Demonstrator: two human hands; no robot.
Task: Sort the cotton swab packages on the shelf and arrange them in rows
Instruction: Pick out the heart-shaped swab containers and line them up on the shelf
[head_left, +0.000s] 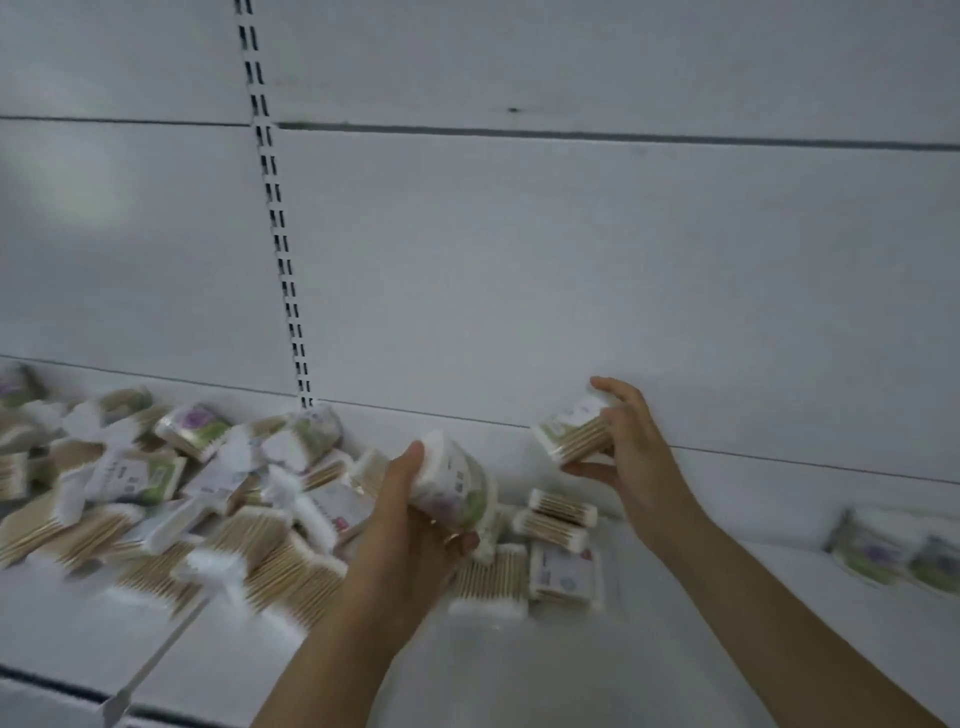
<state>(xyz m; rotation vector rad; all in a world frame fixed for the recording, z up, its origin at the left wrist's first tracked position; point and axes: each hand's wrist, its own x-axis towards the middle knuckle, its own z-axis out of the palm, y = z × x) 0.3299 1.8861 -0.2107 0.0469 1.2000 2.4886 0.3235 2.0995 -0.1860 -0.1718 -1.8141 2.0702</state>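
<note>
Here, left hand (415, 525) gripping crinkly plastic swab packet (454, 486), right hand (631, 447) pinching flat rectangular packet (574, 428) of wooden sticks, loose heap (171, 499) sprawling across smooth white shelf (519, 670).

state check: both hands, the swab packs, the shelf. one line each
left hand: grips a clear cotton swab package with a purple-green label, lifted off the shelf.
right hand: holds a second wooden-stick swab package, raised near the back panel.
jumbled swab package pile: unsorted, on the left.
few swab packages between the hands: lying flat.
white metal shelf: partly bare.
</note>
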